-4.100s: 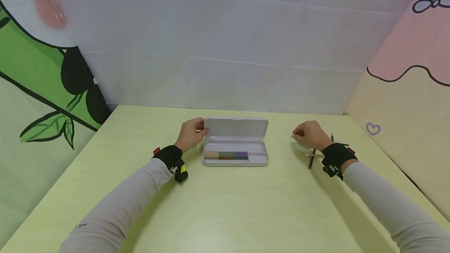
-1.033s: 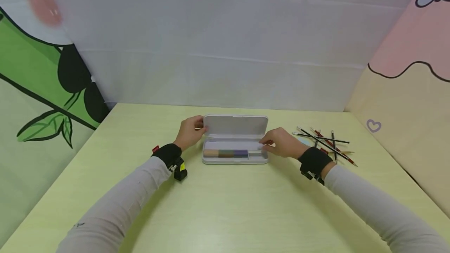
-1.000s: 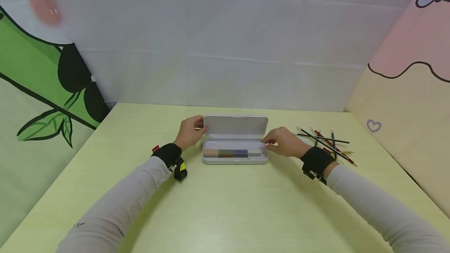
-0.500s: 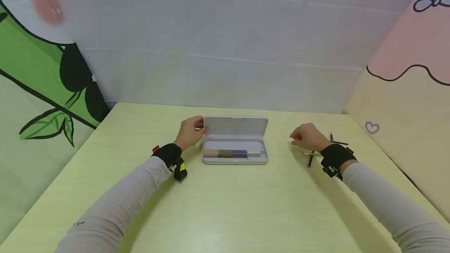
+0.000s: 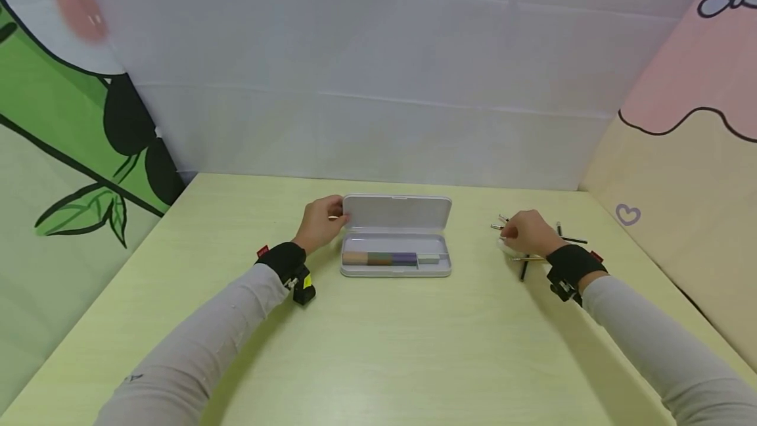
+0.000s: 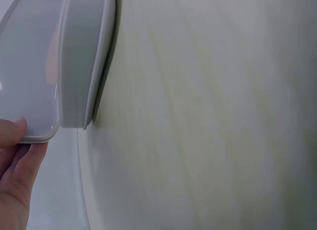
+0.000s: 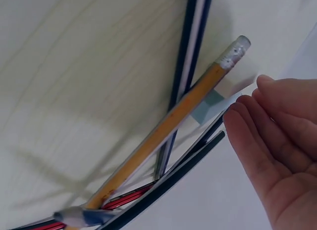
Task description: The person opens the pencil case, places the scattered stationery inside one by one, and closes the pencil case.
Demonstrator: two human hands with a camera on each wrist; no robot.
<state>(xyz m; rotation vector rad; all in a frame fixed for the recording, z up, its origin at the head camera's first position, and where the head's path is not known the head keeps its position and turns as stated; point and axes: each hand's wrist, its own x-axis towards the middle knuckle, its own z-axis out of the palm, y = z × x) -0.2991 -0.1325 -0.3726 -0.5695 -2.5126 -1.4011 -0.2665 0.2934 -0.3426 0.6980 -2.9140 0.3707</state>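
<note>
OK, my left grip [image 5: 319, 223] is clamped on the lid [image 5: 397, 213] of the white pencil case [image 5: 395, 274], at its left edge: thumb on the glossy inner face, other fingers round the back, clear in L wrist view. Lid's raised along the far side; case sits mid-counter [image 5: 367, 354], long side toward me, btwn my two hands.

In the case, near row: strip [image 5: 380, 259] banded tan, green-brown & purple on the left, small pale block [image 5: 428, 259] in the compartment to its right.

My right grip [image 5: 528, 234] is down at the pencil pile, well right of the case. Thumb & fingertips bunched close, right by a pale-teal piece [image 7: 207, 107]; can't tell if they're pinching it or just next to it.

Pile, per R wrist view: yellow pencil [image 7: 158, 131] w/ metal-banded eraser end crosses over a dark blue striped pencil [image 7: 189, 56]; also a dark pencil [image 7: 168, 178] plus a red-and-black pencil [image 7: 131, 198], partly covered. In head view my R hand & wrist hide much of the pile.

Black strap [image 5: 286, 261] etc. on each wrist, grey sleeves [image 5: 195, 347]. Bg: white sheet [image 5: 378, 71] far, green cartoon panel [image 5: 71, 71] left, pink/cream panel [image 5: 698, 84] right.
</note>
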